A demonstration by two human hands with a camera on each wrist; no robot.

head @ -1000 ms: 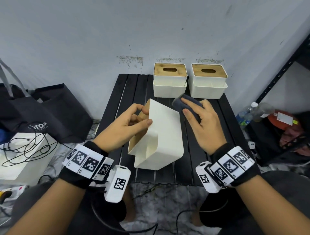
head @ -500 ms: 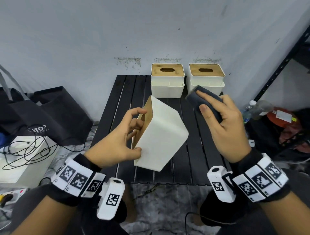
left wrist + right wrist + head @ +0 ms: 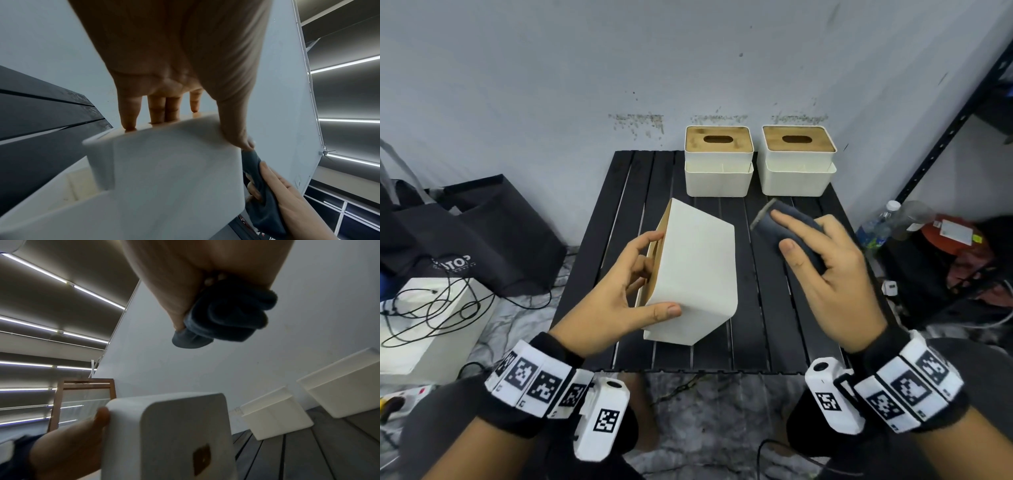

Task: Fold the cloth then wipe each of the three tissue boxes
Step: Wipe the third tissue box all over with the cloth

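So from the head view, your right hand (image 3: 828, 274) has pulled the folded cloth (image 3: 789, 233) off the tissue box (image 3: 695, 274) since a second ago. It now sits apart to the right, while your left hand (image 3: 616, 301) has turned the box so its wooden lid faces left. That looks like one side done and a fresh face coming up. The other two boxes (image 3: 718, 161) (image 3: 798, 161) wait at the back of the counter (image 3: 760, 308).

Left wrist view: your fingers (image 3: 128, 112) curl over the box's lid edge, thumb clamped on the opposite side, so it's a firm grip.

Right wrist view: your fingers are wrapped round the bunched cloth (image 3: 224, 318), which hangs above the box (image 3: 168, 434), not touching it.
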